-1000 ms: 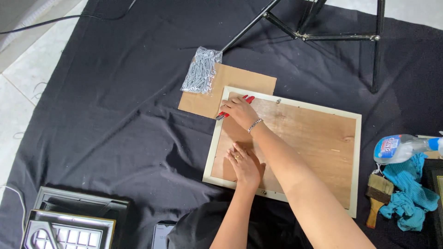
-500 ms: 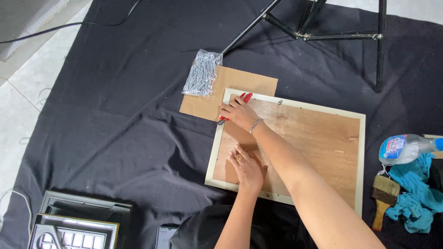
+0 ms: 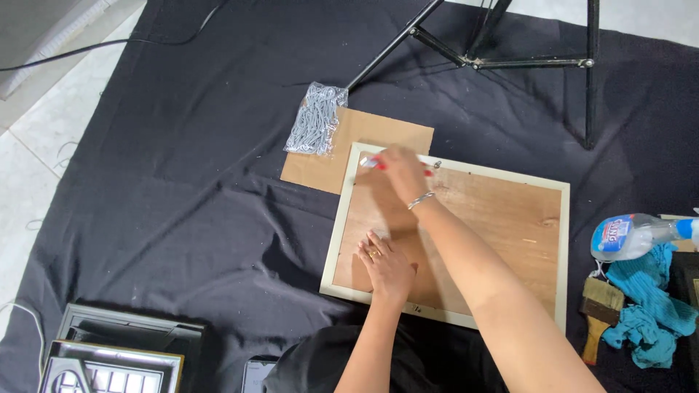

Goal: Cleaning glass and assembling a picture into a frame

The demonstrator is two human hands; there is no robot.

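Picture frame lying face down on the black cloth, brown backing board up, pale rim all round. Red-handled tool now at the frame's top rim, near the upper left corner — higher than half a second ago, when it sat just inside the left edge. Right hand, blurred mid-move, grip closed round that tool; bracelet at the wrist. Left hand pressed flat on the backing board near the bottom rim, fingers spread, holding nothing, ring showing — same spot as before.

Just beyond the top left corner, a sheet of brown cardboard, tucked partly under the frame. On its far left edge, a clear bag of metal hardware, unmoved. Further up, black tripod legs across the cloth.

Off to the right, a spray bottle lying on its side, touching a crumpled teal rag. Beside the rag, a paintbrush with wooden handle. Bottom left, two more frames stacked at the cloth's edge. Tiled floor beyond the cloth on the left.
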